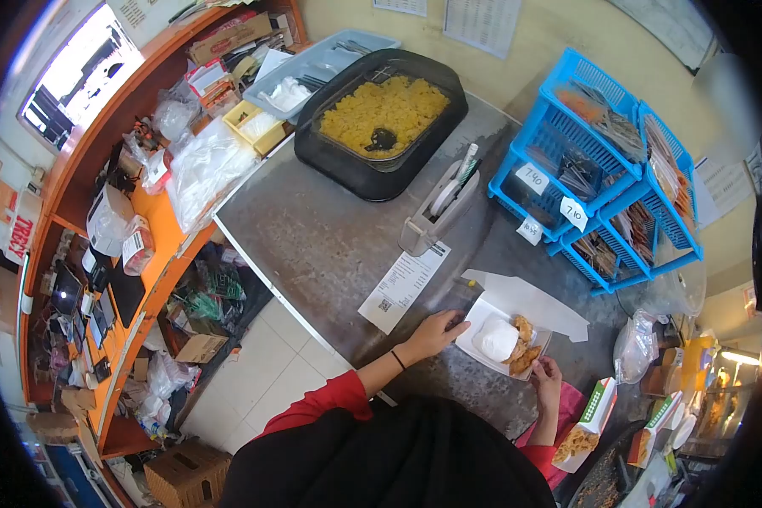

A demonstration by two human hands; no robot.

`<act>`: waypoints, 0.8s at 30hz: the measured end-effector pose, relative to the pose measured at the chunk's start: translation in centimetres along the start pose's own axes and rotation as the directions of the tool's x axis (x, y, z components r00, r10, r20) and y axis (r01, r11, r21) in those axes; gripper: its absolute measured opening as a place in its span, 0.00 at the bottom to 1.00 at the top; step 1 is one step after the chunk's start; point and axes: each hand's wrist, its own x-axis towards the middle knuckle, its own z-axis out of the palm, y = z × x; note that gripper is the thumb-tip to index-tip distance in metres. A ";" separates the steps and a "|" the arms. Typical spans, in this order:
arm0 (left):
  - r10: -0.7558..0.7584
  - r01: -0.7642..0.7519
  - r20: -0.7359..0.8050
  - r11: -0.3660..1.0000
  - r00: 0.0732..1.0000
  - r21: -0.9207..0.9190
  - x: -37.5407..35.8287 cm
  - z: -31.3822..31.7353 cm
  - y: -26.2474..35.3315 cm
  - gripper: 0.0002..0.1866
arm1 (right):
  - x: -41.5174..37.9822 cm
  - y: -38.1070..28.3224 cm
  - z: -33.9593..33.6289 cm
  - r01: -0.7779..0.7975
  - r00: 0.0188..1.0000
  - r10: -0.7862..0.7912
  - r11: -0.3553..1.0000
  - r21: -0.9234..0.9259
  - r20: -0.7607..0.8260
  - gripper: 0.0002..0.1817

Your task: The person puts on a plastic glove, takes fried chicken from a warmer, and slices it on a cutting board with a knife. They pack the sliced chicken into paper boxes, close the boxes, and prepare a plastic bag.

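An open white takeaway box [464, 340] lies on the metal counter, its lid flap folded out toward the back right. Inside are a white wrapped bundle [494, 339] and pieces of fried chicken [524, 348] along the right side. At the box's left edge, my left hand [433, 334] grips the cardboard between thumb and fingers. My right hand [549, 378] pinches the near right corner beside the chicken, its fingertips partly hidden. A printed receipt [404, 286] lies flat behind my left hand, under the end of a grey tape dispenser [438, 207].
A black pan [313, 161] of yellow rice stands at the back. Blue stacked baskets [516, 182] hold packets at the right. Another open box [599, 406] with fried food sits by my right arm. Orange shelving [157, 262] runs along the left.
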 end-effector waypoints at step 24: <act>0.214 -0.236 -0.393 0.972 0.894 -0.006 1.7 -2.6 3.2 0.11 | -9.7 -1.2 -9.8 0.028 0.622 0.447 0.808 -0.589 0.643 0.19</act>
